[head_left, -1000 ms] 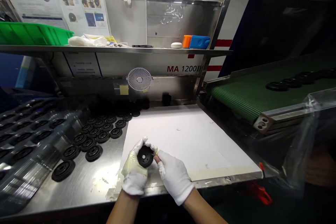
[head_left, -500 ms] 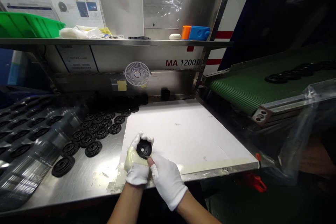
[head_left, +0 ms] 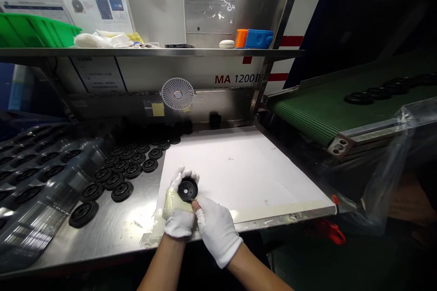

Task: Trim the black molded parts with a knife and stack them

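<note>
My left hand, in a white glove with a yellowish patch, is closed around a black ridged wheel. The wheel's round face is tilted up toward me, with a light spot showing at its centre hole. My right hand, also in a white glove with a bare thumb tip, is closed at the wheel's lower rim. Whatever its fingers pinch there is too small to make out. Both hands are above the front edge of a white sheet lying on the table.
Several matching wheels stand in rows on the metal table, left of the sheet. Clear plastic trays hold more at far left. A green conveyor carrying wheels runs at right. A shelf and a small fan are behind.
The wheel has turned slightly in my left hand, its face showing a little rounder. My right hand stays at its lower rim. The whole view has shifted slightly.
</note>
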A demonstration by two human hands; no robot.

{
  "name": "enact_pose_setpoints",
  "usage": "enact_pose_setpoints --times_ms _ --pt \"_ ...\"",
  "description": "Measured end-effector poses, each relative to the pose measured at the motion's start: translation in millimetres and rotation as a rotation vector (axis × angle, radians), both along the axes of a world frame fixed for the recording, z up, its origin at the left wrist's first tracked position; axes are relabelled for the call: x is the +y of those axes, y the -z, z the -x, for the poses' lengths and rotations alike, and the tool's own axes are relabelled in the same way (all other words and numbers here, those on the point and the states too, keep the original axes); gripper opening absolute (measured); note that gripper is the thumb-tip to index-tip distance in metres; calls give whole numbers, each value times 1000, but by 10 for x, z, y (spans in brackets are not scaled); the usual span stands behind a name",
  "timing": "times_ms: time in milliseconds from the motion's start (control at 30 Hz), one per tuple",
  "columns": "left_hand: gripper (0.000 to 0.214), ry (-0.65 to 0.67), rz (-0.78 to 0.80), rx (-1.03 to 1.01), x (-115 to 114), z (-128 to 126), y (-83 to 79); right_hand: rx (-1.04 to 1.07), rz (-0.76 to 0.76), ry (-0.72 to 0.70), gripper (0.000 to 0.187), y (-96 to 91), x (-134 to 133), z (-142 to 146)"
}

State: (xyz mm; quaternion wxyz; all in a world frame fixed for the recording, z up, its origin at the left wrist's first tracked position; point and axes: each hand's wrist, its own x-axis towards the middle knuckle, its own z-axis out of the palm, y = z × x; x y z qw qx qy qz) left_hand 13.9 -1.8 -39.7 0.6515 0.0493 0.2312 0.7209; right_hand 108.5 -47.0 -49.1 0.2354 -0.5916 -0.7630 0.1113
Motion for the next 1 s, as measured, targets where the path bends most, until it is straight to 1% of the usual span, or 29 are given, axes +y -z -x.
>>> enact_pose_setpoints --times_ms 100,167,200,333,433,500,633,700,767,833,900,1000 --pt "33 132 17 59 -46 56 -32 13 1 -24 24 -40 47 -61" --pt "34 199 -4 60 -67 80 -60 16 2 -25 22 -49 88 -107" --pt "32 206 -18 47 -71 83 -71 15 2 -19 22 -46 106 -125" --pt "16 186 -12 -9 -35 61 -75 -4 -6 20 22 -5 132 -137" --pt "6 162 11 -35 20 51 -42 -15 -9 41 24 25 91 -88" --pt "3 134 15 -46 53 50 -20 -16 -10 43 24 34 49 -36" --pt "6 80 13 -39 61 44 -12 -11 -6 39 27 30 -5 45" --pt "15 72 16 -19 28 48 -19 -9 -4 39 29 23 1 39" --pt "25 117 18 14 -14 65 -17 -4 -4 32 26 20 24 3" --pt "30 177 9 32 -44 84 -1 3 -2 31 21 23 50 -42" --pt "28 194 0 24 -44 93 26 4 3 40 20 32 62 -68" --pt "21 150 22 -2 6 78 60 -4 11 49 20 50 34 -37"
